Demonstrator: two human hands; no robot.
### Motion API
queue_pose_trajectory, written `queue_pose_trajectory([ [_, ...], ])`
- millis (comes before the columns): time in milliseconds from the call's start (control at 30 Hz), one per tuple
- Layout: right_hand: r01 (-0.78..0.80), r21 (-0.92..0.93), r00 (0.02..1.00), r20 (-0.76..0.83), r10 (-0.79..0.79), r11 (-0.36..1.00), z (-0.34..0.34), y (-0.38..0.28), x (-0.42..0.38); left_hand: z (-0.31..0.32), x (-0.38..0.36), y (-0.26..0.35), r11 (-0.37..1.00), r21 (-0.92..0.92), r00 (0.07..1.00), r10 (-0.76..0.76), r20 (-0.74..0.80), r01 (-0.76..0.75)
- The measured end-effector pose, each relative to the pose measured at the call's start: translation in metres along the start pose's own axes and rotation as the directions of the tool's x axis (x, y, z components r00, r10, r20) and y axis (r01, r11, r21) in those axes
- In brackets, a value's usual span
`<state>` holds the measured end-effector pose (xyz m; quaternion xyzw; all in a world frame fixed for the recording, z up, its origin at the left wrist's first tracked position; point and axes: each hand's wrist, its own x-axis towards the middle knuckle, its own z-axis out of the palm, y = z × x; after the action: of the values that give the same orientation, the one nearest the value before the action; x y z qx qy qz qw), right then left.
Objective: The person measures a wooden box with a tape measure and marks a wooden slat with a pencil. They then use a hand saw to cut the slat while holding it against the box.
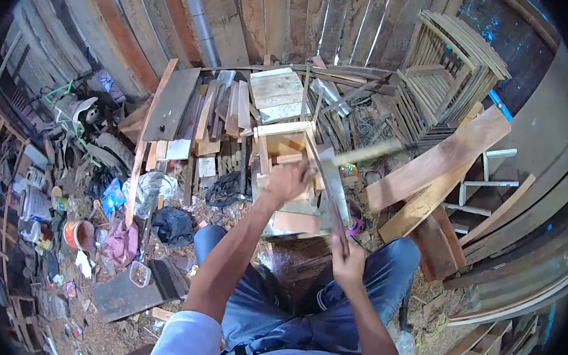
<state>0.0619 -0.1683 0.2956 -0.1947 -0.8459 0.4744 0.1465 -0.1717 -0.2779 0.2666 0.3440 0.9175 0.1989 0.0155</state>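
A small wooden frame or box (284,129) stands in front of the person's knees, with wood pieces inside it. My left hand (290,181) is closed at its near part; what its fingers hold, if anything, is too small to name. My right hand (349,266) is wrapped round the lower end of a long, thin dark tool (331,208), which slants up along the right side of the frame. A pale strip (369,152), smeared by motion, shows to the right of the frame. Below my left hand lies a reddish wood block (296,222).
Boards and offcuts (226,109) lie behind and left of the frame. Long planks (438,163) lean at the right, below stacked slatted wooden frames (438,89). On the left are a red and white bucket (79,235), a black bag (173,227) and a motorcycle (91,122).
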Motion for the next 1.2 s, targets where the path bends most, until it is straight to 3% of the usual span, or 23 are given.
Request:
queue_pose_trajectory([
  [67,0.035,0.011,0.999,-0.024,-0.034,0.999,0.004,-0.005,0.011,-0.002,0.008,-0.010,0.997,-0.028,0.997,-0.073,-0.032,0.073],
  [133,0.130,0.044,0.990,-0.055,-0.127,0.991,-0.001,0.011,0.013,-0.009,0.011,-0.004,0.996,-0.021,0.992,-0.089,0.093,0.092],
  [200,0.064,0.112,0.998,-0.007,-0.063,0.992,-0.010,0.006,0.002,-0.006,0.004,0.003,0.997,-0.021,0.986,-0.073,0.151,0.077],
  [333,0.033,0.087,0.999,-0.026,-0.031,0.996,-0.011,0.011,-0.002,-0.005,0.000,0.001,0.992,0.052,0.992,0.117,-0.050,-0.114],
  [367,0.036,0.083,0.999,-0.043,-0.033,0.996,-0.008,0.019,-0.001,-0.004,0.000,-0.003,0.995,0.073,0.997,0.070,0.031,-0.072],
  [500,-0.039,0.131,0.999,-0.008,0.041,0.991,-0.002,0.014,-0.005,0.001,0.009,-0.010,0.988,0.076,0.989,0.141,-0.054,-0.137],
  [633,-0.078,0.062,0.996,-0.030,0.080,0.995,-0.004,0.012,0.005,-0.007,0.015,-0.005,0.994,0.092,0.993,0.058,0.100,-0.067],
  [767,-0.092,0.205,0.995,-0.013,0.096,0.975,-0.007,0.020,0.004,-0.025,0.005,-0.006,0.973,0.144,0.962,0.146,0.232,-0.183],
  [867,-0.021,0.131,0.994,-0.105,0.035,0.991,-0.007,0.020,0.001,-0.004,0.005,-0.015,0.973,0.083,0.971,0.204,0.125,-0.215],
  [967,-0.036,0.225,0.993,-0.104,0.061,0.974,-0.015,0.015,0.003,-0.007,-0.002,-0.003,0.984,0.080,0.981,0.146,0.127,-0.157],
  [1200,-0.074,0.135,0.995,-0.049,0.082,0.988,-0.032,0.012,-0.002,0.010,0.010,0.006,0.973,0.184,0.988,0.149,-0.040,-0.140],
])
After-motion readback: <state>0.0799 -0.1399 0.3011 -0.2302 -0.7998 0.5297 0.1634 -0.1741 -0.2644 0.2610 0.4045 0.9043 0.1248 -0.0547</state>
